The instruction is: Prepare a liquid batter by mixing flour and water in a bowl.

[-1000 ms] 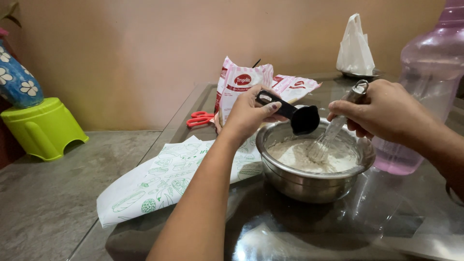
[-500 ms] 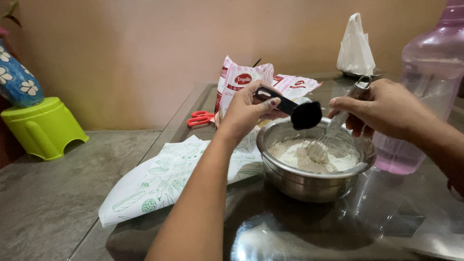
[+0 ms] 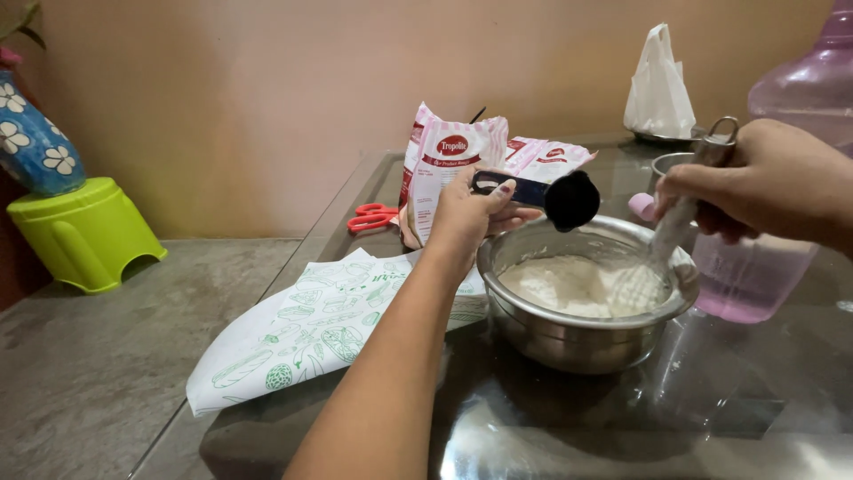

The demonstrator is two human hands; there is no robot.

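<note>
Flour mix (image 3: 569, 286) is seen in a steel bowl (image 3: 577, 342), centre right on the glass counter (image 3: 755, 400). A black measuring spoon (image 3: 569, 201) is pinched by the left hand (image 3: 466, 213) above the rim; a whisk (image 3: 662, 244) is gripped by the right hand (image 3: 773, 182). The spoon is best tipped over the bowl's middle, so nothing spills. Printed paper (image 3: 302, 329) and red scissors (image 3: 371, 216) lie left; a green stool (image 3: 84, 233) is seen far left.

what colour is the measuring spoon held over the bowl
Black, with a dark handle; the left hand holds the measuring spoon over the steel bowl, seen in the head view.

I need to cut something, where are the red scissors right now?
In the head view, the red scissors lie on the glass table, left of the pink-striped bag.
</note>
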